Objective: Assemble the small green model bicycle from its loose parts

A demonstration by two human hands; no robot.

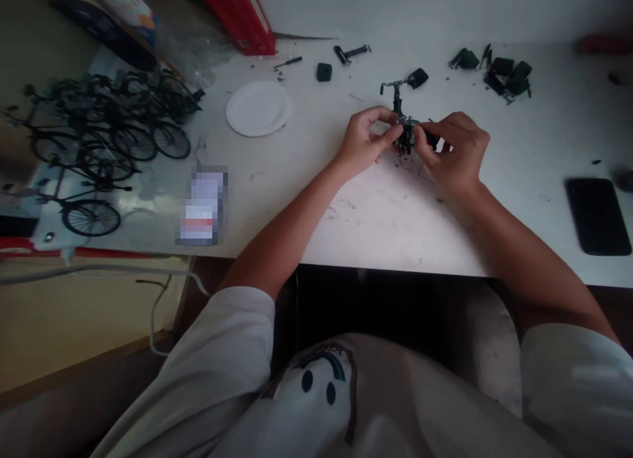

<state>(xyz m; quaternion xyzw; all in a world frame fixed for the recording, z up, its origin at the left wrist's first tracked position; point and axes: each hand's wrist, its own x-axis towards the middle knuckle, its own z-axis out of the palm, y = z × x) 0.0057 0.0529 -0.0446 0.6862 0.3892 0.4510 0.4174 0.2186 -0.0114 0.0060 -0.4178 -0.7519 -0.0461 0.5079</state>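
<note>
Over the back half of the white table, both my hands are closed on one dark miniature bicycle point(397, 102), its handlebar pointing away from me. My left hand point(363, 142) pinches its frame from the left, fingers curled behind it. From the right, my right hand point(457, 148) pinches the bicycle's other side between thumb and fingers. The fingers cover much of the lower part, so I cannot make out its wheels clearly. Just beyond the handlebar lies a small dark green block-shaped piece point(418, 78).
Several finished-looking miniature bicycles point(93, 217) crowd the left side. A white plate point(260, 109), a thin screwdriver point(288, 64) and a green block point(324, 72) lie nearer the middle. Dark parts point(509, 76) are heaped at back right. A black phone point(598, 216) rests at the right edge.
</note>
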